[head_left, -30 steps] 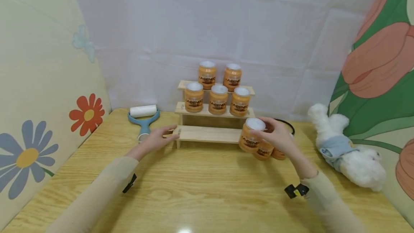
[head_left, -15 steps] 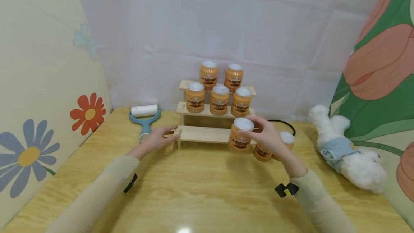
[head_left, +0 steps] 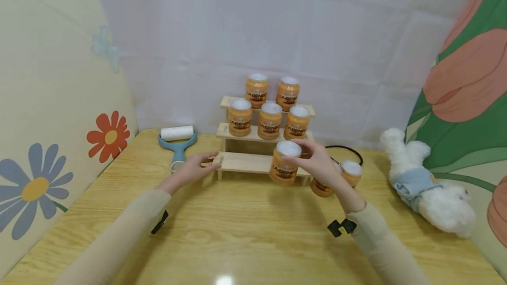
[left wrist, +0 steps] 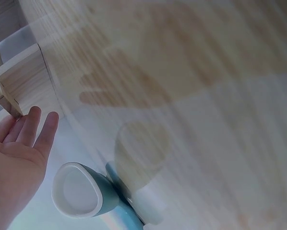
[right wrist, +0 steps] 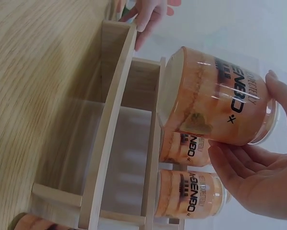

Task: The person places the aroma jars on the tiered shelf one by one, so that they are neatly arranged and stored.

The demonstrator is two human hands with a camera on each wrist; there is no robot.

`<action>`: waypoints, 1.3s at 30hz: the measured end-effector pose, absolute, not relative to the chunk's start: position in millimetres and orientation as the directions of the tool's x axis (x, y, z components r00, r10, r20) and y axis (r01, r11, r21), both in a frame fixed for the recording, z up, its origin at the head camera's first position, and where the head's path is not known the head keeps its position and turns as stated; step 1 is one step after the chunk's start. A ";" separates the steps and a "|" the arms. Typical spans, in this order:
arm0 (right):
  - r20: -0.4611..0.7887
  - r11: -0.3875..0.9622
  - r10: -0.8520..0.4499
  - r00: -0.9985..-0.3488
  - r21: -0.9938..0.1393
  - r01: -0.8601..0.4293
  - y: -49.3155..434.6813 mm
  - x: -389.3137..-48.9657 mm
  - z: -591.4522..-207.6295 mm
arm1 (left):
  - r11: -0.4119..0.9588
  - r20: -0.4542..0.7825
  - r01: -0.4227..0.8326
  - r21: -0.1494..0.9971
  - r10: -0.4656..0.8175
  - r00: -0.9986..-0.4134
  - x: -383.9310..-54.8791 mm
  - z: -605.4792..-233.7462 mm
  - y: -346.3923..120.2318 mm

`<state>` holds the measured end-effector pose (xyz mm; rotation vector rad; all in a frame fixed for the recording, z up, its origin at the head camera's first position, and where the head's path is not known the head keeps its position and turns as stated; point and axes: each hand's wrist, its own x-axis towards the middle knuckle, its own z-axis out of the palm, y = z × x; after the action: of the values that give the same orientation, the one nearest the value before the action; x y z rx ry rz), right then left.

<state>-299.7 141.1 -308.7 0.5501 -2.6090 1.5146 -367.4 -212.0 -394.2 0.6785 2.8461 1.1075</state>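
In the head view my right hand (head_left: 317,162) grips an orange jar (head_left: 284,168) with a white lid, thumb on one side and fingers on the other. The jar hangs upright in front of the bottom shelf of a three-tier wooden display stand (head_left: 241,162). My left hand (head_left: 192,169) holds that shelf's left end between thumb and fingers; its fingertips lie at the shelf corner (left wrist: 14,108) in the left wrist view. Similar jars stand above: three on the middle tier, such as this jar (head_left: 239,120), and two on the top, including a jar (head_left: 288,96).
More orange jars, such as this jar (head_left: 321,188), stand on the table right of the stand, partly behind my right forearm. A black cord (head_left: 350,147) loops behind them. A blue lint roller (head_left: 178,147) lies at the left, a white plush toy (head_left: 416,184) at the right.
My right hand has carried the jar leftward, from beside the stand's right end to in front of the bottom shelf. The left hand stays at the shelf's end.
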 end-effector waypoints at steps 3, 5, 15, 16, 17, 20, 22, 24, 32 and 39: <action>0.265 0.434 -0.286 -0.921 -0.821 -0.370 135.7 -302.1 -310.0 | 0.658 0.145 0.397 0.640 0.404 -0.903 -366.6 -394.5 -211.9; 0.262 0.415 -0.295 -0.919 -0.831 -0.370 130.7 -301.3 -307.0 | 0.659 0.143 0.397 0.639 0.405 -0.903 -366.7 -394.8 -211.8; 0.266 0.403 -0.302 -0.915 -0.835 -0.375 111.2 -312.2 -312.2 | 0.654 0.163 0.408 0.637 0.403 -0.901 -366.6 -396.9 -211.2; 0.264 0.397 -0.304 -0.915 -0.838 -0.374 110.0 -312.1 -312.1 | 0.655 0.164 0.409 0.635 0.403 -0.901 -366.7 -397.1 -211.2; 0.262 0.393 -0.307 -0.915 -0.841 -0.372 108.9 -312.1 -312.1 | 0.656 0.164 0.409 0.634 0.403 -0.901 -366.7 -397.1 -211.2; 0.257 0.383 -0.307 -0.916 -0.848 -0.367 106.1 -312.3 -311.1 | 0.659 0.157 0.402 0.636 0.399 -0.903 -366.7 -395.9 -211.6; 0.252 0.382 -0.301 -0.920 -0.852 -0.358 104.4 -312.6 -310.0 | 0.660 0.153 0.399 0.636 0.399 -0.904 -366.7 -394.7 -211.8; 0.250 0.382 -0.293 -0.923 -0.854 -0.353 102.3 -313.0 -308.4 | 0.660 0.152 0.399 0.636 0.400 -0.904 -367.0 -393.7 -212.0; 0.268 0.370 -0.297 -0.916 -0.852 -0.370 86.7 -320.1 -304.1 | 0.658 0.159 0.408 0.633 0.405 -0.900 -370.4 -393.2 -212.9; 0.299 0.344 -0.318 -0.900 -0.848 -0.403 69.6 -330.5 -308.7 | 0.661 0.167 0.411 0.628 0.402 -0.901 -370.1 -394.2 -212.3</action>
<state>-330.5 69.6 -308.7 0.6740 -2.5080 1.6196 -370.1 -212.3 -394.2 0.7032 2.8750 1.0928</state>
